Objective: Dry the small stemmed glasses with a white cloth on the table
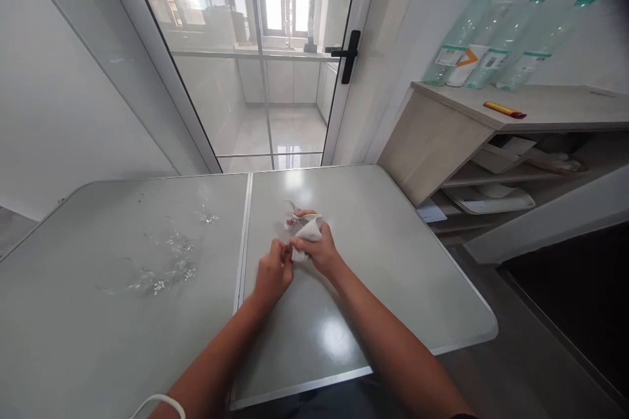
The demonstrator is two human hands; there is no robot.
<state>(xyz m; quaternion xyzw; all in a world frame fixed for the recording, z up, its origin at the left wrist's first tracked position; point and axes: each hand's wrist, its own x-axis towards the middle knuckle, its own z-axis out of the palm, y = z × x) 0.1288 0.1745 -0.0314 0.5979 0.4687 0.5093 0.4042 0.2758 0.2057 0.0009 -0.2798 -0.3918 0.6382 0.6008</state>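
My right hand (320,250) is closed around a crumpled white cloth or tissue (309,230) above the right half of the table. At the far side of the cloth, a small item with a reddish spot (290,222) and thin pale strands shows, too small to name. My left hand (275,272) meets the near left edge of the cloth, thumb and fingers pinched together; what lies between them is hidden. To the left lie shiny clear pieces with thin loops, in a near cluster (158,283), a middle cluster (179,243) and a far cluster (209,217).
The grey-green table (393,229) has a metal seam (243,242) across it. Beyond its far edge is a glass door (295,91) with a black handle (350,55). At right, a wooden shelf unit (442,124) carries several bottles (484,46) and a yellow-red packet (504,109).
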